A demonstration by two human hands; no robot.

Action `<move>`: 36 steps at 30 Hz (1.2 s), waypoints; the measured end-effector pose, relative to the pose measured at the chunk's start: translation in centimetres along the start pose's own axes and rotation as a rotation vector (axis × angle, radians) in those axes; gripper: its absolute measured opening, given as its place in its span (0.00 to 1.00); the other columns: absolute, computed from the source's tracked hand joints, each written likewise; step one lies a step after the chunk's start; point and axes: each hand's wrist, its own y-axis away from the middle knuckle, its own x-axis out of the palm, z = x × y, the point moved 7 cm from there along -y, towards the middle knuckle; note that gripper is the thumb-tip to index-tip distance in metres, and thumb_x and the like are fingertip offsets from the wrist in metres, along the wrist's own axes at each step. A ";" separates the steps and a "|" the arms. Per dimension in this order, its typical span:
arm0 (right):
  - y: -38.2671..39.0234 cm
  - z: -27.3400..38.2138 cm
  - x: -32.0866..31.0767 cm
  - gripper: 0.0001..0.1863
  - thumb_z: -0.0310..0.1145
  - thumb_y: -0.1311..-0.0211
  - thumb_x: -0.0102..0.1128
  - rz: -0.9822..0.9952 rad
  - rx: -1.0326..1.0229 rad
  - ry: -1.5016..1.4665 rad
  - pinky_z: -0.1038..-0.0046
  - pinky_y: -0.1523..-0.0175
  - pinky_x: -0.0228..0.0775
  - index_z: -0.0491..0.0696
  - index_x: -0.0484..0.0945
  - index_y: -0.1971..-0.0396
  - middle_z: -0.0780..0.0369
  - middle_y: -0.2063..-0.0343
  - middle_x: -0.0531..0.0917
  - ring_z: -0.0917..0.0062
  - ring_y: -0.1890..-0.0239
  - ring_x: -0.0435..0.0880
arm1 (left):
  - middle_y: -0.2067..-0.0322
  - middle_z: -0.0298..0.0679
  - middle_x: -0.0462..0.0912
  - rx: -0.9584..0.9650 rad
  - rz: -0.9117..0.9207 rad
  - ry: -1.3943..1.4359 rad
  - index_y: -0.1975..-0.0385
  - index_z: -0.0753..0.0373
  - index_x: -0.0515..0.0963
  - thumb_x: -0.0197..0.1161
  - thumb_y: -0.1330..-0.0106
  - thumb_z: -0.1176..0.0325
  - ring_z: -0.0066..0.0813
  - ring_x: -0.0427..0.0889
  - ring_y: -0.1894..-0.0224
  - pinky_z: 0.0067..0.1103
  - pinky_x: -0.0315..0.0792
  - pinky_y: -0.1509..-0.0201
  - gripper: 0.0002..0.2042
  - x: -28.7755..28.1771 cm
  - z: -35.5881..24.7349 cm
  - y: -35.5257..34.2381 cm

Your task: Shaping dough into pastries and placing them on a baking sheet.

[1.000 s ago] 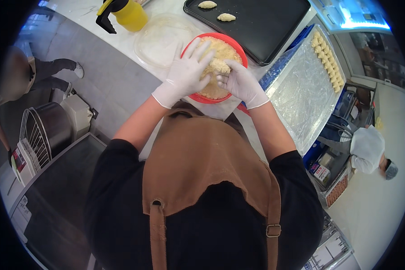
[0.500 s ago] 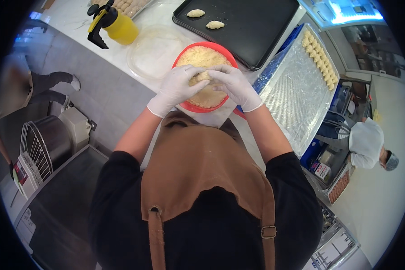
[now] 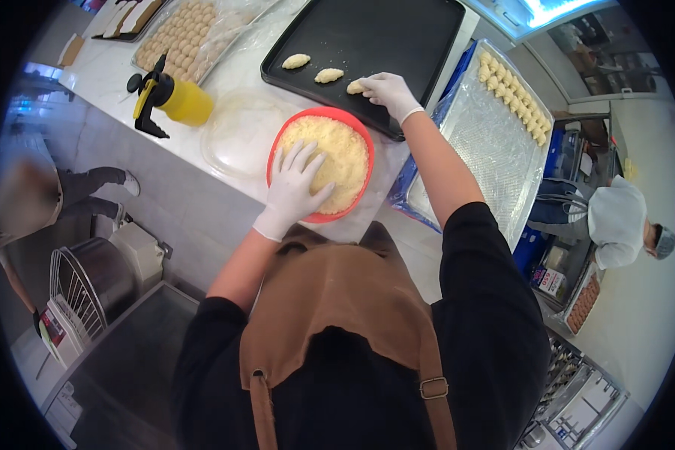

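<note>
Bakery room, grey floor [image 3: 176,191], white worktop [image 3: 106,76] running diagonally. Far left on it: dough balls [image 3: 180,45] on a tray, then a yellow spray bottle [image 3: 187,103] beside a clear round lid [image 3: 236,142]. Red bowl [image 3: 370,150] near the worktop edge, filled with pale crumbs [image 3: 345,159]. Left hand [image 3: 294,189], white-gloved, fingers spread, palm down on the crumbs, gripping nothing visible. Right hand [image 3: 386,91], gloved too, fingertips closed round one end of a crumb-coated dough piece [image 3: 355,87] at the black tray [image 3: 382,45], near edge. Two coated pieces [image 3: 328,76] in line to its left. Right side: plastic-wrapped tray [image 3: 457,139], shaped dough [image 3: 514,97] in rows along its far edge
</note>
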 end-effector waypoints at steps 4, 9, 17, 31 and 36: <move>-0.4 0.6 -1.0 0.18 0.42 0.33 0.71 -0.126 -0.253 0.399 0.75 0.56 0.80 0.40 0.90 0.59 0.56 0.63 0.90 0.74 0.63 0.87 | 0.30 0.45 0.76 -0.044 0.019 -0.023 0.36 0.60 0.81 0.75 0.39 0.58 0.50 0.71 0.24 0.46 0.57 0.17 0.30 0.1 -0.1 0.0; 2.3 2.2 -8.9 0.18 0.44 0.35 0.70 -0.446 -0.579 0.346 0.63 0.56 0.80 0.42 0.89 0.69 0.55 0.73 0.89 0.59 0.68 0.87 | 0.31 0.49 0.77 -0.041 0.034 -0.063 0.36 0.62 0.80 0.75 0.40 0.62 0.50 0.72 0.26 0.46 0.57 0.17 0.30 0.9 -0.1 -0.7; 6.7 -5.7 -38.1 0.16 0.42 0.29 0.64 -1.094 -0.480 0.793 0.62 0.58 0.79 0.42 0.88 0.66 0.53 0.68 0.89 0.59 0.68 0.85 | 0.28 0.51 0.75 -0.088 0.043 -0.155 0.34 0.62 0.77 0.73 0.38 0.67 0.55 0.72 0.26 0.46 0.58 0.17 0.30 1.0 0.5 0.3; -4.8 -0.1 -33.6 0.29 0.55 0.29 0.56 -0.717 -0.327 1.207 0.58 0.46 0.78 0.42 0.90 0.54 0.48 0.51 0.87 0.54 0.52 0.83 | 0.28 0.52 0.73 -0.174 0.020 -0.190 0.35 0.63 0.77 0.73 0.39 0.68 0.56 0.73 0.29 0.43 0.66 0.22 0.30 1.4 -0.4 -0.2; -8.1 -0.3 -30.8 0.34 0.60 0.28 0.54 -0.810 -0.241 1.260 0.49 0.43 0.75 0.40 0.89 0.51 0.45 0.45 0.84 0.51 0.46 0.81 | 0.28 0.52 0.72 -0.231 0.001 -0.191 0.34 0.63 0.77 0.73 0.39 0.68 0.55 0.73 0.30 0.41 0.68 0.24 0.30 0.6 -0.1 0.1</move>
